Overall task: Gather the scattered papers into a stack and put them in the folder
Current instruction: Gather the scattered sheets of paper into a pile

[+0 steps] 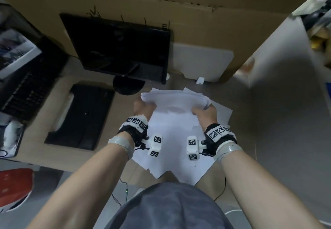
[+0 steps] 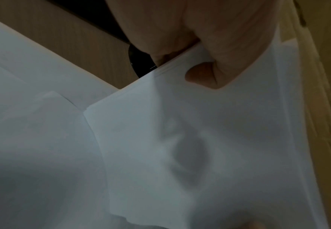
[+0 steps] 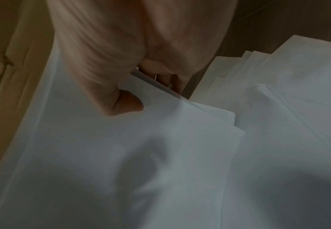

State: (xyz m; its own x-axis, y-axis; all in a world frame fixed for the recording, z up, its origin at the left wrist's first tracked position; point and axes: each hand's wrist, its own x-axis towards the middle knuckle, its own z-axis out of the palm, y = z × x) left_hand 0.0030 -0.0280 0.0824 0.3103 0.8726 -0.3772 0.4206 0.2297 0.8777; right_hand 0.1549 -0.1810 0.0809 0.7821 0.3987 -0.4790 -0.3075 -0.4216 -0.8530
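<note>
A bundle of white papers (image 1: 174, 98) is lifted at its far edge above the desk. My left hand (image 1: 144, 107) pinches its left corner and my right hand (image 1: 204, 110) pinches its right corner. In the left wrist view the left hand (image 2: 190, 65) has its thumb on top of the papers (image 2: 180, 139) and its fingers beneath. The right hand (image 3: 141, 88) grips the papers (image 3: 141, 155) the same way. More loose sheets (image 1: 172, 159) lie fanned out below, some over the desk's near edge. A pale translucent folder (image 1: 202, 64) leans against the cardboard behind.
A black monitor (image 1: 120, 49) stands just beyond the papers, with a black flat device (image 1: 80, 116) to the left and a keyboard (image 1: 26, 92) further left. Cardboard (image 1: 197, 19) walls off the back. A large white panel (image 1: 279, 53) rises at the right. A red object (image 1: 14, 185) sits low left.
</note>
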